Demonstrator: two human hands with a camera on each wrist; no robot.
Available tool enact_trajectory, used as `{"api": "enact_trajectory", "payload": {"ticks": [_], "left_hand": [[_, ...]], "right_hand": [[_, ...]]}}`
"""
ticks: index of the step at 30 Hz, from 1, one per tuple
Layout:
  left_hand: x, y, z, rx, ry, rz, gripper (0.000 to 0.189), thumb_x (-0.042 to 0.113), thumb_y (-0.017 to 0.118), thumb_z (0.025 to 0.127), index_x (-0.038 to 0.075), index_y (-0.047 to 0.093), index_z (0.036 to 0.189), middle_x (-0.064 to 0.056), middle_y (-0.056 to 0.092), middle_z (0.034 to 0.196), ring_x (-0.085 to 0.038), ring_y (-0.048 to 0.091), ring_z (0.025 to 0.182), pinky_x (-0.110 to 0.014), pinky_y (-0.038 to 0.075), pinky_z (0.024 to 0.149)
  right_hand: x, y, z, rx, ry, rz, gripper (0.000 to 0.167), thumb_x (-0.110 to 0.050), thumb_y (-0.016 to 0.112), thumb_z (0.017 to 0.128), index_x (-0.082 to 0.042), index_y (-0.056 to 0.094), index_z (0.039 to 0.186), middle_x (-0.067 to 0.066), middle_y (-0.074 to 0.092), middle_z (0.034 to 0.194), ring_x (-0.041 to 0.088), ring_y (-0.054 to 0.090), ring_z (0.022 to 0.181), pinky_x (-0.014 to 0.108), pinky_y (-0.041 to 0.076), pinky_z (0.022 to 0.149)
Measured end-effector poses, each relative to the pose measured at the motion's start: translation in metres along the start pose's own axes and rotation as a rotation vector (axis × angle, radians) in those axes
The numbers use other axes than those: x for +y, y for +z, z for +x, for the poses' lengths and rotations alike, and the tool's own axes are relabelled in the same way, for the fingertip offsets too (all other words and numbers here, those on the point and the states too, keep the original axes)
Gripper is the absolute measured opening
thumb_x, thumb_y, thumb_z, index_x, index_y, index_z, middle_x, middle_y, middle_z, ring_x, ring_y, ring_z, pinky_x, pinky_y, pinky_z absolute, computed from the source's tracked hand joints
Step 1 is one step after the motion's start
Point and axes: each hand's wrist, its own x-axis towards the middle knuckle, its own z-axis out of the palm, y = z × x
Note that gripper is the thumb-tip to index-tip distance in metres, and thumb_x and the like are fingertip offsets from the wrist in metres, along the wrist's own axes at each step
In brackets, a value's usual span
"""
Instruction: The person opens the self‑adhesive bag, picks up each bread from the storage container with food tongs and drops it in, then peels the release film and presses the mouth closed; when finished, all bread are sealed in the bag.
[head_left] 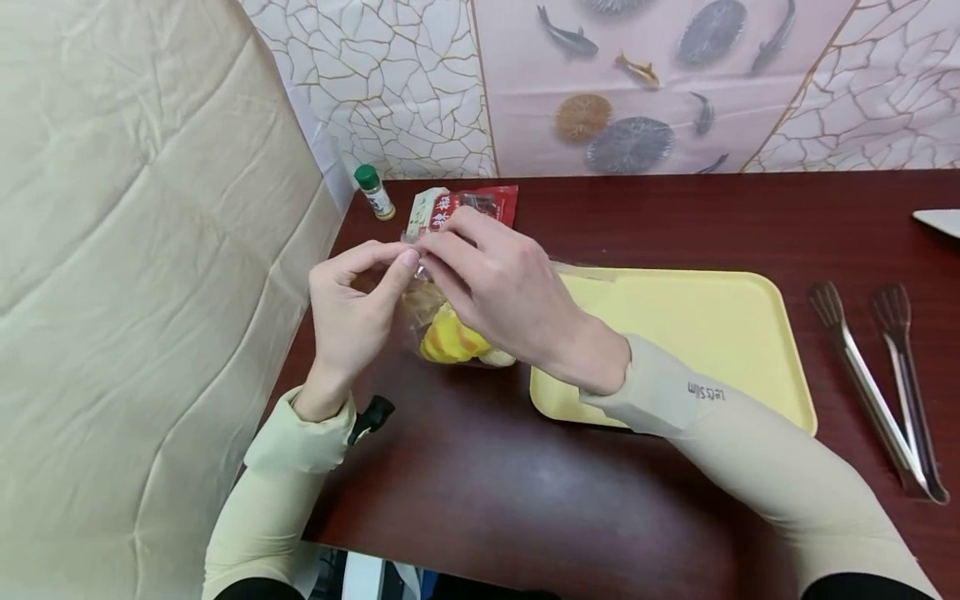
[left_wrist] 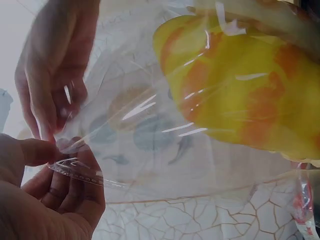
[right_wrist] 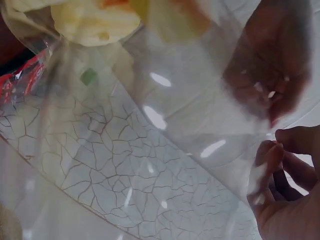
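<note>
A clear plastic bag (left_wrist: 150, 170) holds yellow pieces with orange patches (head_left: 450, 337), which look like bread or pastry, and a paler piece beside them. In the head view the bag hangs low over the table's left part. My left hand (head_left: 352, 308) pinches the bag's upper edge between thumb and forefinger. Right against it, my right hand (head_left: 510, 283) pinches the same edge with its fingertips. Both wrist views show the two hands meeting at one corner of the film. Whether the bag's mouth is parted there, I cannot tell.
Behind the hands lie a red and white food packet (head_left: 487, 200) and a small green-capped bottle (head_left: 375, 192). To the right are a yellow tray (head_left: 697, 333) and metal tongs (head_left: 870, 383). A white object (head_left: 941, 220) shows at the right edge. A padded cream cover (head_left: 150, 292) borders the left.
</note>
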Motion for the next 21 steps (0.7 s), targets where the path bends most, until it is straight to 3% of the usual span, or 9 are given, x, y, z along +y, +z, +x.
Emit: {"api": "enact_trajectory", "payload": {"ticks": [6, 13, 21], "left_hand": [[0.0, 0.0, -0.001, -0.07, 0.1, 0.054, 0.008, -0.007, 0.076, 0.093, -0.013, 0.08, 0.097, 0.022, 0.076, 0.089, -0.001, 0.065, 0.075, -0.018, 0.05, 0.066], [-0.001, -0.002, 0.0, -0.131, 0.21, 0.143, 0.009, -0.002, 0.074, 0.094, -0.009, 0.08, 0.092, -0.015, 0.073, 0.077, 0.0, 0.056, 0.069, -0.018, 0.045, 0.063], [-0.001, -0.001, 0.002, -0.178, 0.274, 0.22, 0.013, 0.001, 0.073, 0.093, -0.004, 0.078, 0.081, -0.013, 0.072, 0.072, -0.001, 0.055, 0.065, -0.014, 0.044, 0.063]], "right_hand": [[0.008, 0.002, 0.004, -0.03, -0.078, -0.033, 0.012, -0.011, 0.068, 0.107, -0.002, 0.077, 0.107, 0.012, 0.073, 0.101, 0.024, 0.071, 0.092, 0.034, 0.064, 0.081], [0.012, -0.003, 0.006, -0.11, -0.144, -0.072, 0.013, -0.008, 0.064, 0.108, -0.001, 0.075, 0.107, 0.012, 0.071, 0.098, 0.024, 0.068, 0.089, 0.034, 0.064, 0.078], [0.015, -0.005, 0.006, -0.169, -0.225, -0.129, 0.014, 0.0, 0.057, 0.106, -0.001, 0.066, 0.096, 0.01, 0.06, 0.085, 0.022, 0.056, 0.072, 0.031, 0.053, 0.061]]}}
